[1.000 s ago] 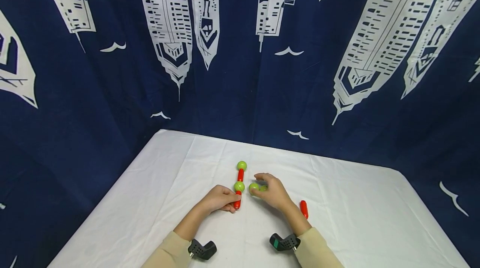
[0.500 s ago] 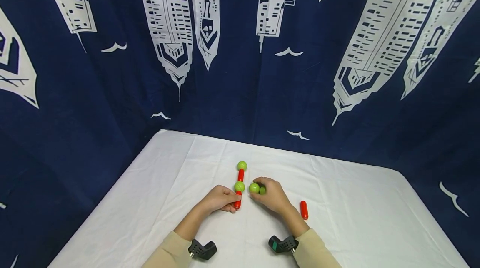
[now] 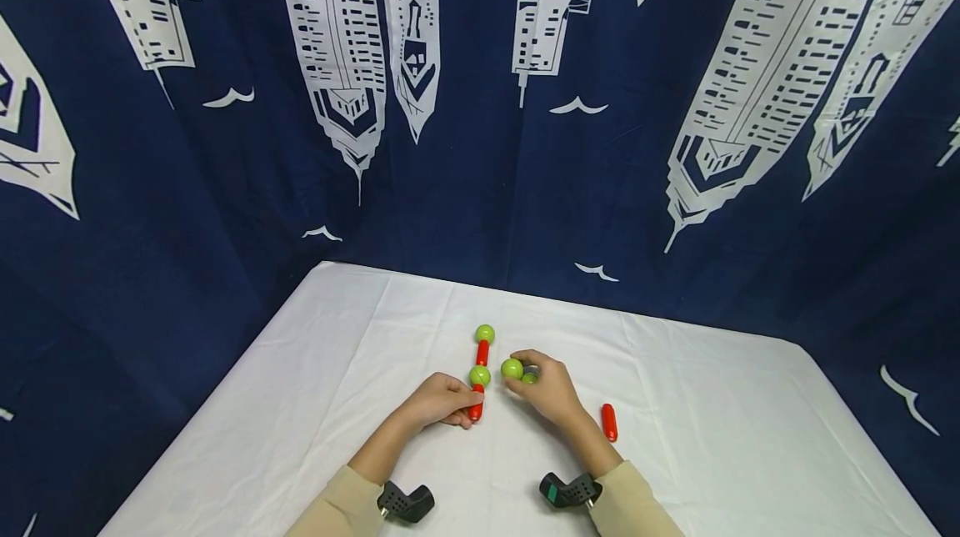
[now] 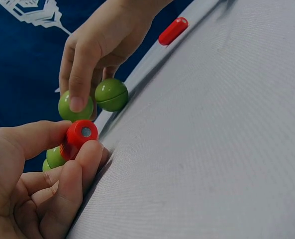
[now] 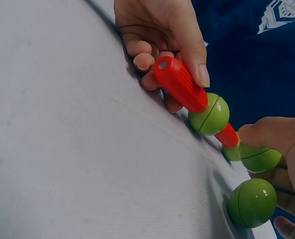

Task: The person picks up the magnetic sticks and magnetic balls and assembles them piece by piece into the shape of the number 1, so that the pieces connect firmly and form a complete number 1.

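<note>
Red near rod (image 5: 181,84) is clamped in the grip of the left hand (image 3: 442,398), in line with a middle ball (image 3: 479,376), a far rod (image 3: 483,353) and an end ball (image 3: 485,334) on the white surface (image 3: 750,437). With the right hand (image 3: 552,388) pinching a loose ball (image 3: 512,368), another ball (image 3: 529,378) just beside it, the step looks like lengthening that line. Next probably calls for steadying the near rod while the loose ball meets its bare end.

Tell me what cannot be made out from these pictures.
Head view: the rightmost green ball, partly covered by the right hand.
Left wrist view: the red rod between two green balls, apparently behind the nearer ball.
Right wrist view: part of the right hand, cut off by the right edge.
</note>
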Motion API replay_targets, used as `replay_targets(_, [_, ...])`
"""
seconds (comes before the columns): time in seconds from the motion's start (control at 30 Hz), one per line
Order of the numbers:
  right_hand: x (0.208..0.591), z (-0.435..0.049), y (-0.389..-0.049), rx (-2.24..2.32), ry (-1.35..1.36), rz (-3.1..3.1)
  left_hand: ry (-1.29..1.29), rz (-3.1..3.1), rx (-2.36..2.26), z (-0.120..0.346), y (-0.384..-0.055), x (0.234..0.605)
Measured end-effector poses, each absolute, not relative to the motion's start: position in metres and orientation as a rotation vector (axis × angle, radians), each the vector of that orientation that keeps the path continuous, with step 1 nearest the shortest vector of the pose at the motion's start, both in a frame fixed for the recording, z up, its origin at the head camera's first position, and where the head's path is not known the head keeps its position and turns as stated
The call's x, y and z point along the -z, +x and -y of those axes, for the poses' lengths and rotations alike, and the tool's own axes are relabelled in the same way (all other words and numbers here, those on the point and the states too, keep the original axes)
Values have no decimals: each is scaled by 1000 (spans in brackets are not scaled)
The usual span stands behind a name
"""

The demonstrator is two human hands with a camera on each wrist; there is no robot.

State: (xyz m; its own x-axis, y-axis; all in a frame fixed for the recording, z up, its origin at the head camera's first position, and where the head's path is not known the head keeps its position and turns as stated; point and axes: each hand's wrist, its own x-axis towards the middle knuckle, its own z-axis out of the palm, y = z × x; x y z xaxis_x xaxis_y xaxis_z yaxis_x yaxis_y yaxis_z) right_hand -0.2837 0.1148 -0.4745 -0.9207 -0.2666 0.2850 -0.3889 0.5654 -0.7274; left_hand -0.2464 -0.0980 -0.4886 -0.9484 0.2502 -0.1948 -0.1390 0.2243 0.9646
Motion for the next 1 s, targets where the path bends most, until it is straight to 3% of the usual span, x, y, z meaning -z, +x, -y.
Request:
replay_targets(0.47, [455,-114,-268,-1549,339,2486,85,-2190,-1786,97,-246,488])
replay_targets(1.0, [447,-115,-250,-1724,281,2377,74,-2197,-1776,97,-246,488])
